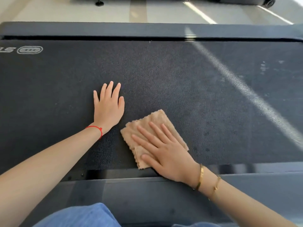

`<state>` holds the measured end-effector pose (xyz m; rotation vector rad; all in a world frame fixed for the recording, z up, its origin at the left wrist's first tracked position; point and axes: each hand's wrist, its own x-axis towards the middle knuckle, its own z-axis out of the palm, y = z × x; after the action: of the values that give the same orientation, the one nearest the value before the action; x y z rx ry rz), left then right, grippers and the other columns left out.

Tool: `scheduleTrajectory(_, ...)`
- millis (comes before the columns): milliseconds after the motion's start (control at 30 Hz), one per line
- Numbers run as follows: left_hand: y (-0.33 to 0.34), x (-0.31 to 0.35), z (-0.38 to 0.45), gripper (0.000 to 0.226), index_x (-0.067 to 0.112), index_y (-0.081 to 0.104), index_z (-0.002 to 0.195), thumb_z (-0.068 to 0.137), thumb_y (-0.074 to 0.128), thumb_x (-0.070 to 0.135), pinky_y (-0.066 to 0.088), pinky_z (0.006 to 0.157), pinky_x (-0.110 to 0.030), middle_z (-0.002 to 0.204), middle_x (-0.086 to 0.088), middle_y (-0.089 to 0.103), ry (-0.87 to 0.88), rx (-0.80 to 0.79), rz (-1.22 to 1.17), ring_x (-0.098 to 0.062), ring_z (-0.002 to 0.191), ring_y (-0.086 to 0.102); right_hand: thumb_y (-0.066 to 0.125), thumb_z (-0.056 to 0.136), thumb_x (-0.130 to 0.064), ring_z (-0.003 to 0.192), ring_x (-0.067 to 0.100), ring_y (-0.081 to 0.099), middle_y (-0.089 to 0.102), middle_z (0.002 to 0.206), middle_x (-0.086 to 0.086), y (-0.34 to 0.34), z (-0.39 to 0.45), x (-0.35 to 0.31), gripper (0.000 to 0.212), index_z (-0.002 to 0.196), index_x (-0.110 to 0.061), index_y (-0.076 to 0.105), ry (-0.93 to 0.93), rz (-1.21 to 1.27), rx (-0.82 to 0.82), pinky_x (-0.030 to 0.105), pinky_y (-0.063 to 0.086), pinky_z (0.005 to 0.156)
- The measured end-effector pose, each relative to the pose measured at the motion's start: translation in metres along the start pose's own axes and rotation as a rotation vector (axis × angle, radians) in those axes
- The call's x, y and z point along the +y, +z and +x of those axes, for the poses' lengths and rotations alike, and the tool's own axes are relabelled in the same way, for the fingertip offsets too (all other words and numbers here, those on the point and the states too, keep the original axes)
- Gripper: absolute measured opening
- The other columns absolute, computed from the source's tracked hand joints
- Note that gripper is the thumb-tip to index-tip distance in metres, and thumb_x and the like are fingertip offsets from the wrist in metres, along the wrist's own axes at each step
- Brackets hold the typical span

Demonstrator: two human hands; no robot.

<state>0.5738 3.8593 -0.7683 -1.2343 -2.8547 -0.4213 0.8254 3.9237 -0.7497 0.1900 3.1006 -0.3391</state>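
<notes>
Blue jeans (78, 215) fill the bottom edge, before the grey near side rail (147, 194). Just beyond it, the right hand (167, 154) lies flat with straight, spread fingers pressing a folded beige cloth (152, 119) onto the treadmill belt (180, 76) at its near edge. Just beside the cloth and farther in, the left hand (108, 107) rests open, palm down, on bare belt. A white logo (30, 50) marks the far left corner.

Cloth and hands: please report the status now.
Left hand flat on treadmill belt, holding nothing. Right hand presses folded cloth down, fingers straight. Pale marks on belt, far right.
</notes>
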Motion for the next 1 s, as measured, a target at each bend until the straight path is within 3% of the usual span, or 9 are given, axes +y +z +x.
scheduleTrajectory(100,0.0,-0.001,-0.005,0.055,0.021,0.021,0.157,0.105,0.03,0.033,0.004,0.123,-0.054,0.165,-0.005,0.016,0.004,-0.001,0.004,-0.024,0.152,0.009,0.025,0.103,-0.054,0.153,0.019,-0.003,0.004,0.164,-0.017,-0.005,-0.024,0.02,0.056,0.156,-0.041,0.01,0.055,-0.015,0.002,0.04,-0.004,0.123)
scheduleTrajectory(267,0.001,0.0,-0.007,0.055,0.022,0.018,0.158,0.105,0.028,0.034,0.003,0.123,-0.054,0.165,-0.005,0.015,-0.004,-0.007,0.033,-0.024,0.153,0.009,0.022,0.102,-0.053,0.153,0.021,-0.005,-0.003,0.163,-0.019,-0.024,-0.017,0.092,0.055,0.152,-0.047,0.0,0.511,-0.055,0.023,0.039,-0.008,0.122)
scheduleTrajectory(333,0.002,0.001,-0.007,0.055,0.022,0.018,0.157,0.105,0.027,0.034,0.004,0.123,-0.055,0.165,-0.005,0.015,-0.009,-0.009,0.035,-0.024,0.153,0.009,0.022,0.103,-0.05,0.152,0.024,-0.009,-0.005,0.164,-0.017,-0.027,0.002,0.09,0.056,0.154,-0.045,0.0,0.594,-0.004,0.041,0.043,-0.01,0.122)
scheduleTrajectory(500,0.003,0.002,-0.008,0.054,0.02,0.023,0.156,0.104,0.032,0.032,0.007,0.122,-0.056,0.164,-0.007,0.02,0.001,0.02,0.037,-0.025,0.152,0.013,0.024,0.103,-0.05,0.153,0.026,-0.005,0.001,0.165,-0.013,0.0,0.008,0.011,0.056,0.156,-0.04,0.009,0.158,-0.035,0.014,0.047,-0.007,0.122)
scheduleTrajectory(600,0.001,0.001,-0.009,0.054,0.02,0.024,0.156,0.104,0.032,0.031,0.008,0.121,-0.056,0.164,-0.007,0.02,0.005,0.022,0.044,-0.026,0.152,0.014,0.024,0.103,-0.054,0.153,0.02,-0.002,0.006,0.164,-0.016,0.002,-0.001,0.009,0.055,0.156,-0.041,0.013,0.059,0.007,0.027,0.041,-0.005,0.123)
scheduleTrajectory(700,0.001,0.001,-0.009,0.054,0.02,0.022,0.157,0.105,0.032,0.032,0.007,0.122,-0.055,0.164,-0.006,0.018,0.002,0.02,0.048,-0.025,0.152,0.012,0.024,0.102,-0.053,0.153,0.021,0.003,0.009,0.164,-0.015,-0.006,0.006,0.046,0.055,0.155,-0.042,0.016,0.207,-0.034,0.068,0.041,-0.002,0.123)
scheduleTrajectory(867,0.0,0.002,-0.009,0.054,0.021,0.022,0.157,0.105,0.031,0.033,0.006,0.122,-0.055,0.164,-0.005,0.018,-0.006,0.021,0.029,-0.024,0.152,0.011,0.022,0.104,-0.051,0.152,0.025,-0.006,0.001,0.165,-0.013,-0.024,0.064,0.105,0.054,0.156,-0.042,0.008,0.618,0.038,0.078,0.046,-0.009,0.122)
scheduleTrajectory(1000,0.001,0.003,-0.009,0.055,0.021,0.02,0.157,0.105,0.03,0.033,0.006,0.122,-0.055,0.165,-0.006,0.017,-0.005,0.025,0.047,-0.025,0.152,0.01,0.021,0.104,-0.049,0.152,0.027,-0.008,-0.003,0.165,-0.014,-0.016,0.072,0.072,0.055,0.156,-0.041,0.006,0.481,0.019,0.064,0.046,-0.011,0.121)
